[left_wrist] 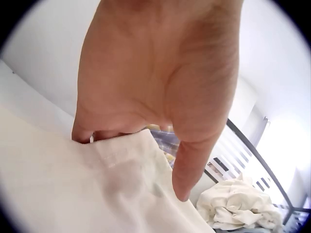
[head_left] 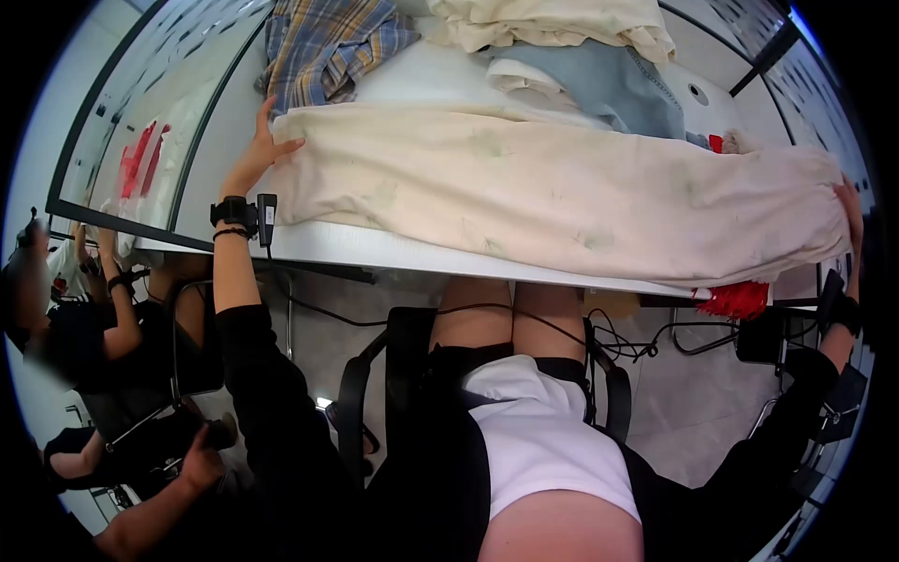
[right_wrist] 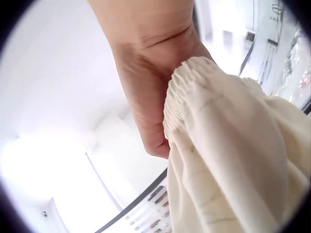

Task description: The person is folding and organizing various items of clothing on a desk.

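Observation:
Cream trousers (head_left: 524,192) with a faint green print lie folded lengthwise across the white table. At their narrow hem end, my left hand (head_left: 253,161) spreads its straight thumb and fingers at the cloth's corner. The left wrist view shows the fingers (left_wrist: 109,134) of that hand passing behind the hem, partly hidden, with the thumb held apart. My right hand (head_left: 850,211) grips the other end at the far right. There the gathered elastic waistband (right_wrist: 187,92) covers the thumb and most fingertips of the right hand (right_wrist: 146,92).
A plaid shirt (head_left: 328,51), blue denim (head_left: 623,89) and a cream cloth heap (head_left: 562,23) lie behind the trousers. Red fringe (head_left: 735,302) hangs at the front edge. A black-framed partition (head_left: 122,225) borders the left side. Cables (head_left: 356,323) cross my lap; other people sit at left.

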`<state>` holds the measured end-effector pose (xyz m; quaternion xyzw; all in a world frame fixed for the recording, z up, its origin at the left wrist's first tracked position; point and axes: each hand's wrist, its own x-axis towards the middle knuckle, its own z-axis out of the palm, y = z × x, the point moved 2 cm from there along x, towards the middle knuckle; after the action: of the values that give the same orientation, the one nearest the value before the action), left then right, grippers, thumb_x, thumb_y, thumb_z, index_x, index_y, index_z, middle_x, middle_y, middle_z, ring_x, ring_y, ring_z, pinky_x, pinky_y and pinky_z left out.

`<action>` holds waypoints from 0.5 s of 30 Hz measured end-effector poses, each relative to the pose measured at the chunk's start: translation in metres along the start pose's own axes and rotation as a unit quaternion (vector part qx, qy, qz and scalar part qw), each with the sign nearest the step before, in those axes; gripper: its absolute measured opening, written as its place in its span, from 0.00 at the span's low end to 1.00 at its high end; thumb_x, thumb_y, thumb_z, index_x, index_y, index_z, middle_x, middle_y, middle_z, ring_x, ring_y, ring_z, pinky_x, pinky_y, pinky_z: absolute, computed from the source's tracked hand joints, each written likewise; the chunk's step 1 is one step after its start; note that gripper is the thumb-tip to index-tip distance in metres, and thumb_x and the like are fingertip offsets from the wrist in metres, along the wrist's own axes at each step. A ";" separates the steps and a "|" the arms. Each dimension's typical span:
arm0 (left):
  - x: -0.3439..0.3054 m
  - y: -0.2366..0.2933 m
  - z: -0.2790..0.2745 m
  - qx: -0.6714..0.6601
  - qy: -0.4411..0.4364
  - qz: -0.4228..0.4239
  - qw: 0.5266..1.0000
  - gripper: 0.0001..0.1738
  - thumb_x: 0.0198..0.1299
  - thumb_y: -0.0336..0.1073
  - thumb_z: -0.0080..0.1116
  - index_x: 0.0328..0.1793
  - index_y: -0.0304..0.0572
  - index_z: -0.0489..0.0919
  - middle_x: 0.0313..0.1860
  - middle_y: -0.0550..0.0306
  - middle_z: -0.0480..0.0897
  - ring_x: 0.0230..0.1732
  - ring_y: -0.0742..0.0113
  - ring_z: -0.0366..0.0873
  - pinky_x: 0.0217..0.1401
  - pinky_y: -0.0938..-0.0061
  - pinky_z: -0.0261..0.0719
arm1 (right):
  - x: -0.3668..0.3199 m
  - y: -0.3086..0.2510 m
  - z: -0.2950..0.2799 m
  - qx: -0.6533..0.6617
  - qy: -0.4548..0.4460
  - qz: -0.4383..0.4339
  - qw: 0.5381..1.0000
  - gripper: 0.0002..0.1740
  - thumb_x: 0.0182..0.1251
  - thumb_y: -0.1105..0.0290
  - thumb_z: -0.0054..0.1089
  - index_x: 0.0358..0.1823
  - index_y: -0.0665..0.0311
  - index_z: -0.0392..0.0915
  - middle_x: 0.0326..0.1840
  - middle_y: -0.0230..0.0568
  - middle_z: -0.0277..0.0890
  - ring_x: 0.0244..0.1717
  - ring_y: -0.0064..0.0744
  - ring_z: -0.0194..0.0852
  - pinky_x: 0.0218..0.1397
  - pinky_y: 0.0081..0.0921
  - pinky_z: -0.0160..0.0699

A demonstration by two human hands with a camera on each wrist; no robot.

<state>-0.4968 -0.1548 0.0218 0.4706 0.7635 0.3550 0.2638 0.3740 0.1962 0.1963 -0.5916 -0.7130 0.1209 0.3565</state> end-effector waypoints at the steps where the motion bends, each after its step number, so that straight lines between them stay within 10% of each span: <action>1: -0.006 0.008 0.000 -0.009 -0.011 0.015 1.000 0.44 0.49 0.41 0.66 0.70 0.48 0.53 0.63 0.49 0.65 0.61 0.61 0.67 0.60 0.70 0.67 | -0.007 -0.035 0.002 -0.001 -0.004 -0.017 1.000 0.29 0.60 0.55 0.55 0.53 0.75 0.68 0.38 0.46 0.76 0.37 0.36 0.76 0.43 0.24 0.74; 11: -0.036 0.009 -0.005 0.045 -0.105 0.022 0.993 0.13 0.54 0.31 0.58 0.46 0.44 0.78 0.47 0.63 0.76 0.49 0.73 0.69 0.56 0.80 0.64 | -0.051 -0.380 0.089 -0.043 -0.350 -0.226 0.908 0.30 0.55 0.65 0.58 0.60 0.66 0.67 0.48 0.49 0.75 0.46 0.35 0.76 0.45 0.21 0.74; 15: -0.035 -0.001 0.002 -0.027 -0.121 0.017 0.992 0.12 0.57 0.33 0.56 0.48 0.42 0.78 0.48 0.62 0.77 0.49 0.73 0.70 0.54 0.80 0.67 | -0.152 -0.475 0.192 -0.180 -0.251 -0.406 0.860 0.26 0.55 0.70 0.56 0.58 0.61 0.69 0.62 0.55 0.63 0.56 0.49 0.67 0.52 0.35 0.74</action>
<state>-0.4815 -0.1860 0.0227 0.5155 0.7079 0.3207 0.3610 -0.1039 -0.0259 0.2853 -0.2528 -0.9648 -0.0209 0.0698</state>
